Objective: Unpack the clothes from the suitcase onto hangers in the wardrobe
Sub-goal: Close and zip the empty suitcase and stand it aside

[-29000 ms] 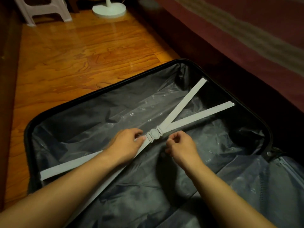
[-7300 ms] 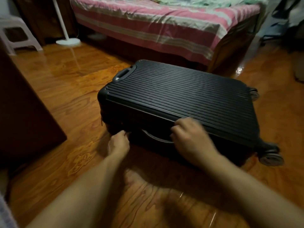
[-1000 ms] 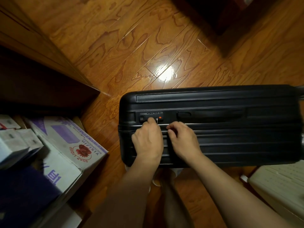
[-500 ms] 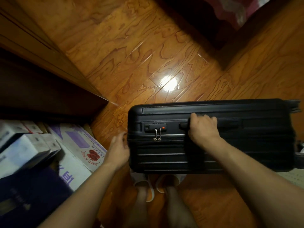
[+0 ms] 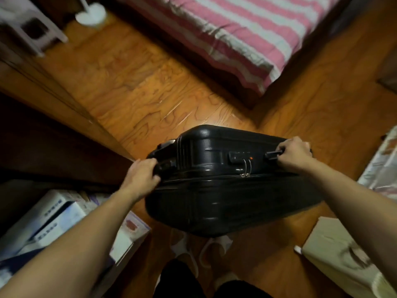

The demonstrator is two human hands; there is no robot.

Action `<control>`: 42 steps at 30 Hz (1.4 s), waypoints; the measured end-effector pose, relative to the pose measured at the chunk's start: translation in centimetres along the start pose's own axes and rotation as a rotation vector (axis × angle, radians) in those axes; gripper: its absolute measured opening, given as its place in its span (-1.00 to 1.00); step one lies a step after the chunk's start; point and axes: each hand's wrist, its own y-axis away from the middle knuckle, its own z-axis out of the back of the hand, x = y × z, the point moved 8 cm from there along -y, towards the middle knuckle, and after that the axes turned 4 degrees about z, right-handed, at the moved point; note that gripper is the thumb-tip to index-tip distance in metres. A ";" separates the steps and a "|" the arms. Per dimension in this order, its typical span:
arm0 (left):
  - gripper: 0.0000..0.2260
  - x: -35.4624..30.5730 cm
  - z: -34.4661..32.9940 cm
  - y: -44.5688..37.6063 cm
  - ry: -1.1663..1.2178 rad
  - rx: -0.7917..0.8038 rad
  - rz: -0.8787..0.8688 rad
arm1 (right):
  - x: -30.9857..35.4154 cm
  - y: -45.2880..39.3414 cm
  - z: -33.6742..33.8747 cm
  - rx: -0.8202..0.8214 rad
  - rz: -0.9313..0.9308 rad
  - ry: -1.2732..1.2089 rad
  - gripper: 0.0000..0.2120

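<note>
The black hard-shell suitcase is zipped shut and lifted off the floor, held in front of my legs with its lock side up. Two silver zipper pulls hang from the combination lock. My left hand grips the handle at the suitcase's left end. My right hand grips the side handle near the right end. No clothes or hangers are in view.
A dark wooden wardrobe panel stands at the left. Cardboard boxes are stacked at lower left, a pale box at lower right. A bed with a pink striped cover lies ahead, a white stool and fan base far left.
The suitcase has been lifted from the floor and swung up toward me. My left hand moved from its left side onto the end handle; my right hand still holds the side handle.
</note>
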 end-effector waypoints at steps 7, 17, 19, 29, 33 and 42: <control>-0.90 -16.2 5.3 0.0 0.165 0.112 -0.157 | -5.4 -4.0 1.8 0.055 -0.259 -0.500 -0.52; -0.84 -37.8 0.9 -7.9 0.381 0.145 -0.187 | -5.0 7.6 -2.3 0.084 -0.202 -0.501 -0.36; -0.85 -40.3 0.8 -7.9 0.434 0.214 -0.235 | -4.9 6.6 -1.9 0.069 -0.318 -0.658 -0.23; -0.34 -35.0 -0.9 -12.6 -0.289 0.362 -0.435 | -11.6 -2.4 2.3 0.005 -0.525 -0.784 0.03; -0.32 -39.2 -1.2 -16.3 -0.304 0.370 -0.586 | -15.8 -8.8 7.9 -0.087 -0.570 -0.647 -0.19; -0.37 -58.5 -2.4 -26.8 -0.388 0.329 -0.678 | -20.3 -16.5 11.9 -0.110 -0.582 -0.455 -0.39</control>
